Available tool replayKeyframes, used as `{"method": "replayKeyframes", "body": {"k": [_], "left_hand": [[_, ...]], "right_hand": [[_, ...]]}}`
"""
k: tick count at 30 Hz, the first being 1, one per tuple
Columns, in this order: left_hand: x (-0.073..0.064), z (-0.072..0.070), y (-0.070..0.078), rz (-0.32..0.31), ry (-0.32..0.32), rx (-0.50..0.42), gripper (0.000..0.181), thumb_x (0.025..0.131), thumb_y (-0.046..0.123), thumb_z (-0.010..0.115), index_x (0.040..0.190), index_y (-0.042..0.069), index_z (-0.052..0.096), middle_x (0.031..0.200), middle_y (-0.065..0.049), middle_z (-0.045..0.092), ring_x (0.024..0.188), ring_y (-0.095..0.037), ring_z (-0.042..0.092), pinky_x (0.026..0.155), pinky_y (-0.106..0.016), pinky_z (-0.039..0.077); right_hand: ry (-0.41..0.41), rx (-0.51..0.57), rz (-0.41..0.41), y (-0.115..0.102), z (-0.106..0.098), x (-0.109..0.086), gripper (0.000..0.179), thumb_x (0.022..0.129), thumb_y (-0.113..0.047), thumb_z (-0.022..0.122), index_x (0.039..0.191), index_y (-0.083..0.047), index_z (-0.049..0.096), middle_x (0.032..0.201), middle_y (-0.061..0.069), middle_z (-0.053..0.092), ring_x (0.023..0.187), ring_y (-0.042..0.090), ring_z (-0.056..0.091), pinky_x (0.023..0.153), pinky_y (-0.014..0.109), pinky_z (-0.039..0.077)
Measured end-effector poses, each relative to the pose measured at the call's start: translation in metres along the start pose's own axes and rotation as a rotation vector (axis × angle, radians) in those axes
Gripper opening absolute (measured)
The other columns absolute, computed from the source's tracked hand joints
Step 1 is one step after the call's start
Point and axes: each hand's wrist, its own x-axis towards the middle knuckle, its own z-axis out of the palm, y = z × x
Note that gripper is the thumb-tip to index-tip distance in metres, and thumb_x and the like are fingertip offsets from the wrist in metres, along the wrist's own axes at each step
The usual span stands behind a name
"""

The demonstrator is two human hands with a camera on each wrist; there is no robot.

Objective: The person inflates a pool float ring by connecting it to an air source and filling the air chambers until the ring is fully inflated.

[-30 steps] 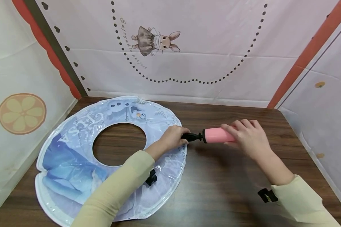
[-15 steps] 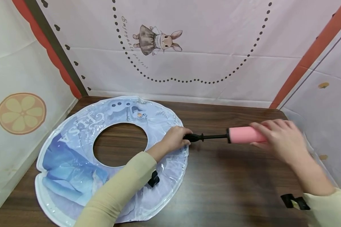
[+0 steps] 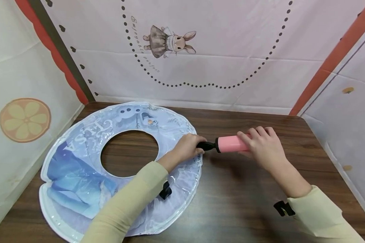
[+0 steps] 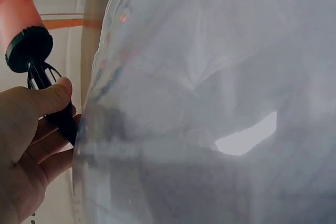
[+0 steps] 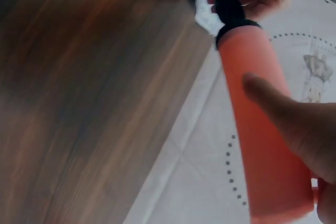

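Observation:
A pink hand pump (image 3: 231, 144) with a black nozzle end is held level above the table's right half. My right hand (image 3: 263, 146) grips its pink barrel, thumb along the side in the right wrist view. My left hand (image 3: 187, 147) pinches the black end (image 4: 58, 108) between thumb and fingers, right at the outer edge of a swim ring (image 3: 76, 189). The ring is blue and white with printed figures and lettering, and it lies partly filled and wrinkled on the left. Close to the black collar, the pump's rod is hidden. My left forearm covers part of the ring.
The dark wood table (image 3: 231, 202) shows through the ring's centre hole and to the right. A printed cloth wall (image 3: 225, 44) stands behind the table, with side panels at left and right. Black bands sit at both sleeves.
My right hand first drew the pink barrel to the right, baring the black rod, then pushed it back left against the black end. My left hand stayed nearly in place.

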Motion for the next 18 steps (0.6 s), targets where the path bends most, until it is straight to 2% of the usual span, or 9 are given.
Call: {"method": "replayKeyframes", "body": {"k": [3,4,7,10,15,17,18], "left_hand": [[-0.001,0.001,-0.003,-0.008,0.002,-0.004,0.031,0.073,0.021,0.077,0.102,0.013,0.069,0.092,-0.001,0.07,0.085,-0.016,0.064,0.079,-0.035,0.048],[-0.001,0.002,-0.004,-0.008,0.001,-0.002,0.031,0.073,0.021,0.077,0.102,0.013,0.069,0.092,0.0,0.07,0.085,-0.016,0.064,0.079,-0.034,0.048],[-0.001,0.003,-0.005,0.003,-0.003,0.002,0.031,0.073,0.023,0.077,0.102,0.013,0.069,0.092,0.0,0.07,0.085,-0.016,0.065,0.079,-0.035,0.048],[-0.001,0.003,-0.005,0.003,-0.002,0.002,0.031,0.073,0.023,0.076,0.102,0.013,0.069,0.092,0.0,0.07,0.085,-0.016,0.065,0.079,-0.035,0.048],[0.0,0.004,-0.003,-0.015,-0.001,-0.01,0.032,0.074,0.023,0.076,0.103,0.013,0.069,0.094,0.0,0.07,0.087,-0.016,0.064,0.081,-0.035,0.048],[0.0,0.004,-0.002,-0.012,0.003,-0.004,0.032,0.073,0.023,0.076,0.103,0.014,0.069,0.094,0.0,0.07,0.087,-0.016,0.064,0.08,-0.035,0.048],[0.0,0.004,-0.002,-0.009,0.004,-0.003,0.032,0.073,0.023,0.076,0.103,0.014,0.068,0.094,0.0,0.07,0.087,-0.017,0.064,0.08,-0.035,0.048]], "right_hand": [[0.012,0.042,-0.018,0.008,-0.002,-0.008,0.061,0.057,-0.036,0.084,0.107,-0.01,0.061,0.086,0.014,0.061,0.081,0.035,0.056,0.07,0.048,0.042],[0.017,0.051,-0.022,0.012,-0.004,-0.011,0.058,0.064,-0.043,0.079,0.108,-0.011,0.061,0.087,0.014,0.061,0.081,0.035,0.056,0.069,0.048,0.041],[0.029,0.064,-0.016,0.026,-0.011,-0.024,0.059,0.082,-0.062,0.051,0.11,-0.012,0.061,0.087,0.014,0.062,0.082,0.035,0.056,0.068,0.048,0.04],[0.018,0.066,0.031,0.044,-0.023,-0.038,0.076,0.087,-0.068,0.015,0.111,-0.013,0.062,0.088,0.014,0.062,0.082,0.037,0.056,0.068,0.05,0.038],[-0.017,0.062,0.133,0.066,-0.043,-0.054,0.082,0.082,-0.073,0.01,0.109,-0.015,0.062,0.089,0.013,0.062,0.085,0.039,0.054,0.075,0.054,0.037],[-0.01,0.057,0.119,0.064,-0.041,-0.052,0.081,0.083,-0.072,0.011,0.109,-0.015,0.062,0.089,0.013,0.062,0.085,0.039,0.054,0.074,0.054,0.037],[-0.006,0.056,0.097,0.059,-0.038,-0.048,0.076,0.084,-0.073,0.02,0.11,-0.015,0.062,0.089,0.014,0.063,0.085,0.039,0.054,0.072,0.054,0.037]]}}
